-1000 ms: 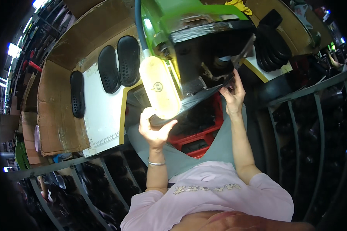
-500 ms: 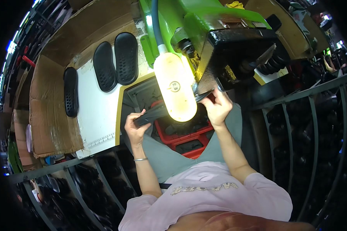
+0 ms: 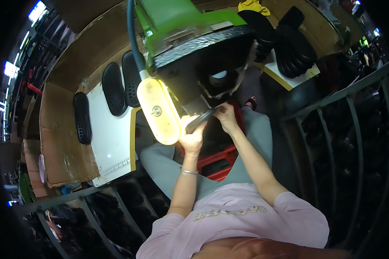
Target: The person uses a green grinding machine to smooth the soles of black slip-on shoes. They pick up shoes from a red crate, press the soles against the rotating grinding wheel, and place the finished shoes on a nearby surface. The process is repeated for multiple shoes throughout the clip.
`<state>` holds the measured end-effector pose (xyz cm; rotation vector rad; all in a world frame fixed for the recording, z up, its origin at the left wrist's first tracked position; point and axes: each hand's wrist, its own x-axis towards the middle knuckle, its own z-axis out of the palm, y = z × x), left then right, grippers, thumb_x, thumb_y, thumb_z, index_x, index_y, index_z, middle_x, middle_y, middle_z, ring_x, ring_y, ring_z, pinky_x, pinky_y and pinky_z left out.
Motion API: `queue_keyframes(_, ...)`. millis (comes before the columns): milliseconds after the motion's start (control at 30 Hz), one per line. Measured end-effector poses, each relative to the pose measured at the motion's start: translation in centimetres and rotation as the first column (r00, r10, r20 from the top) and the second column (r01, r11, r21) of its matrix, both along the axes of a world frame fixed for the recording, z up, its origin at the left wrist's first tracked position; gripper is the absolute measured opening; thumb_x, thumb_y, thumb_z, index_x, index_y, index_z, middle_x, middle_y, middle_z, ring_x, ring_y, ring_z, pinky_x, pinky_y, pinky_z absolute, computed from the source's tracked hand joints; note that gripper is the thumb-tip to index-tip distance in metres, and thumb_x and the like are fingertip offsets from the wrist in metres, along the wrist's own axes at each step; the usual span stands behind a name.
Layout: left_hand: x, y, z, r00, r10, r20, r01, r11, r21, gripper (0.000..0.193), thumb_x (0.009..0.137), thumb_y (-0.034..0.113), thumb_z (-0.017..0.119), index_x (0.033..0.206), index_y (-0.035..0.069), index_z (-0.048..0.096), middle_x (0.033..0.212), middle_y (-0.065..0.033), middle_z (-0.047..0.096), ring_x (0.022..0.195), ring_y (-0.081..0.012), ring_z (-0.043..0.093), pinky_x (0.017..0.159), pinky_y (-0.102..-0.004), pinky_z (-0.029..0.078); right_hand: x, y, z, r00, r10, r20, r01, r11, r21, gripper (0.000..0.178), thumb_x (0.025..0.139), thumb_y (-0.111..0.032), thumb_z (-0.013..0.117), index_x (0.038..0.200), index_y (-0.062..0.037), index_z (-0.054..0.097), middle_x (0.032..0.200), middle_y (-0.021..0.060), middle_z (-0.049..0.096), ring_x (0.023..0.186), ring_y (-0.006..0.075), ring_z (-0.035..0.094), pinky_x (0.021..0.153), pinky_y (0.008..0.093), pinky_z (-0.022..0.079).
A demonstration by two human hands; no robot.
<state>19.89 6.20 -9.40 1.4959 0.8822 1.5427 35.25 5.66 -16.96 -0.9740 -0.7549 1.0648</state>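
Observation:
A black shoe sole [image 3: 199, 121] is held tilted at the lower front of the green machine's [image 3: 190, 15] black head [image 3: 186, 71]. My left hand [image 3: 192, 137] is closed round its near end, partly behind the lit yellow lamp [image 3: 160, 114]. At the sole's far end, the fingers of my right hand [image 3: 227, 120] are bent and pinched on it; the machine head partly hides that end. Whether the sole touches the machine I cannot tell. Below my hands, between my knees, is a red plastic crate [image 3: 220, 162].
Several black soles lie left on a white board [image 3: 110, 142] walled by cardboard [image 3: 58, 129], among them one sole [image 3: 113, 88]. A stack of black soles [image 3: 294, 52] stands at the right. Yellow cloth [image 3: 254, 7] lies behind. Metal railings [image 3: 350, 97] run along both sides.
My left hand has moved right and up with the sole, closer to my right hand, which shifted slightly left. The view has shifted, so machine and lamp appear further left.

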Motion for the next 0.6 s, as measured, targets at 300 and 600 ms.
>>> queue_keyframes(300,3.0,-1.1,-1.3,0.933,0.058,0.356,0.002,0.986,-0.167,0.026,0.078,0.006,0.080,0.095,-0.004,0.062,0.093,-0.0069,0.065,0.084,-0.0152,0.062,0.076,-0.0273,0.050,5.2,-3.9,-4.8,0.882,-0.214,-0.420,0.202,0.977,-0.074,0.060,0.084,-0.002,0.071,0.136,-0.0073,0.044,0.122,0.0076,0.055,0.108,0.0196,0.057,0.090,0.0354,0.051)
queue_keyframes(600,-0.1,-0.6,2.9,0.995,-0.070,0.066,0.063,0.993,0.100,0.036,0.074,-0.005,0.079,0.101,0.000,0.057,0.095,-0.0060,0.057,0.086,-0.0138,0.058,0.082,-0.0265,0.049,10.4,-6.2,10.0,0.734,-0.575,0.361,0.521,0.818,0.245,0.062,0.073,-0.002,0.082,0.129,0.0007,0.053,0.116,0.0075,0.056,0.099,0.0161,0.059,0.090,0.0282,0.049)
